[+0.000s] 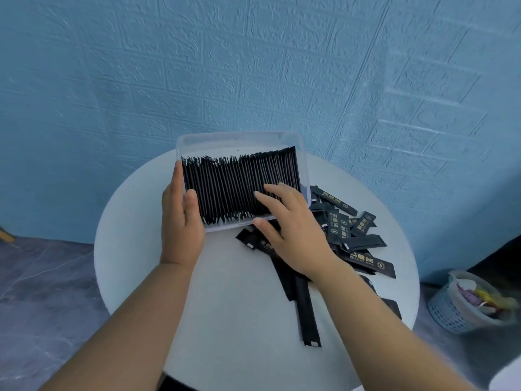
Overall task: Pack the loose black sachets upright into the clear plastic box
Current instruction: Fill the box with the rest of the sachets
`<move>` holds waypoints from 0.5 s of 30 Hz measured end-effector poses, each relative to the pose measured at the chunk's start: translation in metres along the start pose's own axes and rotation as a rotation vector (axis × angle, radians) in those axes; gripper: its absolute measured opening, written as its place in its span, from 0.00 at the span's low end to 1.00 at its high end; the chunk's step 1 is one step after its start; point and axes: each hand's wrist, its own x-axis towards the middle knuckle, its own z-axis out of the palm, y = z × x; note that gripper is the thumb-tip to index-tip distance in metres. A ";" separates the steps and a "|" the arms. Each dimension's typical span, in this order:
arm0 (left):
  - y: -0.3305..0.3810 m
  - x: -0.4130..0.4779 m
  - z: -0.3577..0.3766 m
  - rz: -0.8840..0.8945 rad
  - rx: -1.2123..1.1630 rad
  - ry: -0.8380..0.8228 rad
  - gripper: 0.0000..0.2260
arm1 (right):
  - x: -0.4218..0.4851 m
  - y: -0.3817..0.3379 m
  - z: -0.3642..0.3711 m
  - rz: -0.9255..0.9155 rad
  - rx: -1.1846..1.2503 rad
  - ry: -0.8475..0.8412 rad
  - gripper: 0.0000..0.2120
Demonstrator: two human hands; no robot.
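Note:
A clear plastic box (239, 140) stands tilted toward me on a round white table (239, 320). A dense row of black sachets (231, 184) stands on edge inside it, filling most of its width. My left hand (180, 221) grips the box's left end, thumb over the rim. My right hand (290, 230) lies spread on the sachets at the box's near right corner, fingers apart, thumb under the front wall. Loose black sachets (355, 241) lie heaped to the right of the box, and a few long ones (307, 314) lie nearer to me.
A blue brick-patterned wall (253, 66) rises right behind the table. A small basket (473, 303) with mixed bits stands on the floor at the right. Grey tiled floor (42, 292) shows on the left.

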 end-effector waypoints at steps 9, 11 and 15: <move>-0.005 -0.001 0.001 0.010 0.003 -0.013 0.21 | -0.139 0.051 -0.039 0.662 0.019 -0.086 0.29; -0.003 -0.002 0.001 0.016 0.004 -0.015 0.22 | -0.144 0.046 -0.035 0.653 0.033 -0.124 0.30; -0.001 -0.004 0.000 0.019 0.016 -0.017 0.22 | -0.133 0.027 -0.023 0.578 0.130 -0.123 0.33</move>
